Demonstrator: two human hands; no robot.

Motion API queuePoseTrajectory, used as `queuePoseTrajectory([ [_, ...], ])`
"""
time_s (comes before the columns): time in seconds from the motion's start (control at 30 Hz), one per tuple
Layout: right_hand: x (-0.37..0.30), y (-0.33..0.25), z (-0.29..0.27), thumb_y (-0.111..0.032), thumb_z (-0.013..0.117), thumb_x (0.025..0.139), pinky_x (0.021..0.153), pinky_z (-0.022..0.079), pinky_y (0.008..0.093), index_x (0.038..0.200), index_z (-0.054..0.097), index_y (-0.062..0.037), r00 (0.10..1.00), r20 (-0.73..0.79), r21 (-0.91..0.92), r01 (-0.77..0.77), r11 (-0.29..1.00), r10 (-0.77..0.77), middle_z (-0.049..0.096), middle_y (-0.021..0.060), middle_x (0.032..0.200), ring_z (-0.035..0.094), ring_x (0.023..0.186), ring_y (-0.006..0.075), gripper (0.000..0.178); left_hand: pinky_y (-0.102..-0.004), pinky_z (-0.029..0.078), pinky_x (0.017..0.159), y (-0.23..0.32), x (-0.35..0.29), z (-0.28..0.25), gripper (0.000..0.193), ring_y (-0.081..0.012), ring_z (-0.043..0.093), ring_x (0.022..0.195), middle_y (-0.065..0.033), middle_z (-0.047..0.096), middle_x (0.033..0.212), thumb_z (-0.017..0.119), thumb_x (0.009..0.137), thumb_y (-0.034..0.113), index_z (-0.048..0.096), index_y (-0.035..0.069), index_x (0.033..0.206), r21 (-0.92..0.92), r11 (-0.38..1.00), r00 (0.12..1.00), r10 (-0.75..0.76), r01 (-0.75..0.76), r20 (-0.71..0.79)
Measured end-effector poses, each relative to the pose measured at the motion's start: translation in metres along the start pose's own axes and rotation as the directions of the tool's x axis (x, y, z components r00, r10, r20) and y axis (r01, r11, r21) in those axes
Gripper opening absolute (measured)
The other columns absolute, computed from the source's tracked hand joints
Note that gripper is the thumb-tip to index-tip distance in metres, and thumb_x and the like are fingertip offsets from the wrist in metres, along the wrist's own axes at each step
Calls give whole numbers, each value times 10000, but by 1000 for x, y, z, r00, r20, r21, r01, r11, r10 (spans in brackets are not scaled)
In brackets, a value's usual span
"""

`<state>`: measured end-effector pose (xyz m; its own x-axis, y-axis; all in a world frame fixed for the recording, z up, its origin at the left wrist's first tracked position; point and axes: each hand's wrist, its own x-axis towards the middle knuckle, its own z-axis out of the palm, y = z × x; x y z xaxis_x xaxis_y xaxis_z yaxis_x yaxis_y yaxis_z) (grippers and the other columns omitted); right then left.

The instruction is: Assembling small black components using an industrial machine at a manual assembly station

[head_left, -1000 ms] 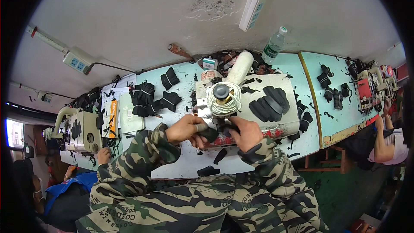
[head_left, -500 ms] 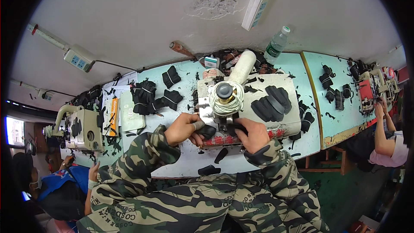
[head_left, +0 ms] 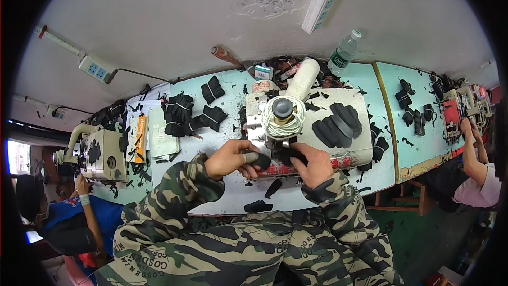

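In front of me stands a cream bench machine [head_left: 349, 152] with worn red paint along its front edge. A hank of white cord [head_left: 292, 129] loops around its dark-topped post. My left hand [head_left: 227, 159], with a wrap on one finger, is closed on a small black strip [head_left: 261, 161] at the machine's front left. Close beside it, below the post, my right hand [head_left: 316, 165] pinches another black piece [head_left: 286, 155] against the work area; fingers and machine partly hide it. Several loose black pieces [head_left: 330, 130] lie on the machine's top, to the right.
Tied black bundles [head_left: 180, 114] lie left of the machine near a pale green notebook [head_left: 163, 132]. Two loose black pieces [head_left: 258, 206] rest at the table's near edge. A water bottle [head_left: 345, 53] stands behind. Co-workers sit at similar machines [head_left: 106, 156] on both sides.
My left hand's black strip has shifted slightly and shows more plainly. My right hand stays by the post. The co-worker at left has moved a hand up to their machine. The view has shifted slightly.
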<state>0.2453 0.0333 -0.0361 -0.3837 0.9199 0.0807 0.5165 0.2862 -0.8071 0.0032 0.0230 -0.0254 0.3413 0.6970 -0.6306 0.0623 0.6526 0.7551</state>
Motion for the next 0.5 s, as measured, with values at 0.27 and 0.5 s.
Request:
queuePoseTrajectory([
  [0.27,-1,-5,-25,-111,637,771,667,493,354,941,651,-9,990,138,47,-40,998,33,645,184,847,633,754,344,198,-237,504,456,6,-2,13,230,-182,652,548,-136,645,756,448,957,136,531,-53,1060,177,984,994,-9,29,-111],
  [0.5,-7,3,-18,-111,640,777,717,492,368,961,642,-12,999,4,-20,-54,998,54,646,181,888,624,809,361,209,-229,497,432,15,15,31,242,-186,655,550,-134,642,742,417,971,155,519,-47,1055,180,983,999,-40,35,23],
])
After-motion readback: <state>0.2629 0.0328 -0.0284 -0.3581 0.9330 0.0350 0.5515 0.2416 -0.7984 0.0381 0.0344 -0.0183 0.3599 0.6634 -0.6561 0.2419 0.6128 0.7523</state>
